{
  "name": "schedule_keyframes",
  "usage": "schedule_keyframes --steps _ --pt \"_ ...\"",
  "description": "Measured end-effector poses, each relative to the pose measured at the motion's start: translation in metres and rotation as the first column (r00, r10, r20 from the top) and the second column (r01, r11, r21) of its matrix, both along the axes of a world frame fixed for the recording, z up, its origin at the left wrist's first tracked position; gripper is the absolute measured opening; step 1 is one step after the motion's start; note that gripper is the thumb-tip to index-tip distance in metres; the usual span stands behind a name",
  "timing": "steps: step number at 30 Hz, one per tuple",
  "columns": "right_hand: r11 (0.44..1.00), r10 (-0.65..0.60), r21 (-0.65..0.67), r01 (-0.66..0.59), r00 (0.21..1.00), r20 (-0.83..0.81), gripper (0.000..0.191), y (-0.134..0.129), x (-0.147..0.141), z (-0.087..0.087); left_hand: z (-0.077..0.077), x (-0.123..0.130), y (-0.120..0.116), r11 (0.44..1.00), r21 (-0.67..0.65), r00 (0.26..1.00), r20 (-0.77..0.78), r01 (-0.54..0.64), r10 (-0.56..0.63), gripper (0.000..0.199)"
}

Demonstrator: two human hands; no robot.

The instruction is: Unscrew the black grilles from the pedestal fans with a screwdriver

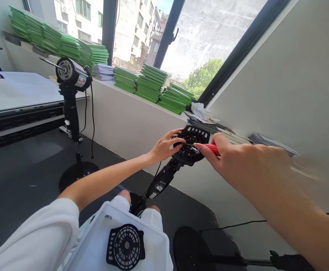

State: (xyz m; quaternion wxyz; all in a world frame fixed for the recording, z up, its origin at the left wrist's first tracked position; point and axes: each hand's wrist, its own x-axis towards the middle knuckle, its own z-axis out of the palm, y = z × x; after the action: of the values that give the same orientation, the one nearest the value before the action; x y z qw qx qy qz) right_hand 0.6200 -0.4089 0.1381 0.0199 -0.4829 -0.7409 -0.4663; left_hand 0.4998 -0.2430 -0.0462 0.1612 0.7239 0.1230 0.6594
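A black fan stand (164, 178) leans up from the floor, with a black slotted motor housing (196, 131) at its top. My right hand (232, 154) is closed around a red-handled screwdriver (211, 148), whose shaft points left across the housing. At the housing's left side is my left hand (166, 146), its fingers bent and the thumb and a fingertip close together near the screwdriver's tip. Whether a small part is between them is too small to tell. Below, a black round grille cover (127, 245) lies in a white plastic bin (161, 248) by my lap.
Another fan stand (71, 113) with an exposed motor (74, 75) stands at the left, beside a white table (20, 94). Green stacks (150, 82) line the windowsill. A black round base (192, 248) lies on the floor at lower right, near a cable (243, 224).
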Motion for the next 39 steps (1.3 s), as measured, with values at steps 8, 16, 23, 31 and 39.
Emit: schedule_keyframes --steps 8,16,23,31,39 --pt "0.999 -0.039 -0.011 0.039 0.999 -0.014 0.064 -0.004 0.0 0.003 -0.001 -0.002 -0.008 0.999 -0.01 0.999 -0.03 -0.045 0.044 0.022" --pt "0.993 -0.104 -0.059 0.104 0.995 0.009 0.059 -0.006 -0.007 0.0 -0.003 -0.005 -0.015 0.997 0.003 0.994 -0.086 -0.074 0.074 0.024" --pt "0.952 -0.194 -0.239 0.194 0.981 0.022 0.048 -0.007 -0.012 0.011 0.002 -0.001 -0.009 0.993 -0.03 0.993 -0.037 -0.114 0.113 0.018" --pt "0.952 -0.168 -0.256 0.165 0.986 0.008 0.053 -0.01 -0.015 0.012 0.011 -0.004 -0.017 0.975 -0.22 0.997 0.074 0.012 0.005 0.025" --pt "0.944 -0.092 -0.319 0.087 0.996 -0.002 0.043 -0.005 -0.014 0.013 0.028 0.022 -0.001 0.915 -0.31 0.956 0.219 0.258 -0.196 0.048"
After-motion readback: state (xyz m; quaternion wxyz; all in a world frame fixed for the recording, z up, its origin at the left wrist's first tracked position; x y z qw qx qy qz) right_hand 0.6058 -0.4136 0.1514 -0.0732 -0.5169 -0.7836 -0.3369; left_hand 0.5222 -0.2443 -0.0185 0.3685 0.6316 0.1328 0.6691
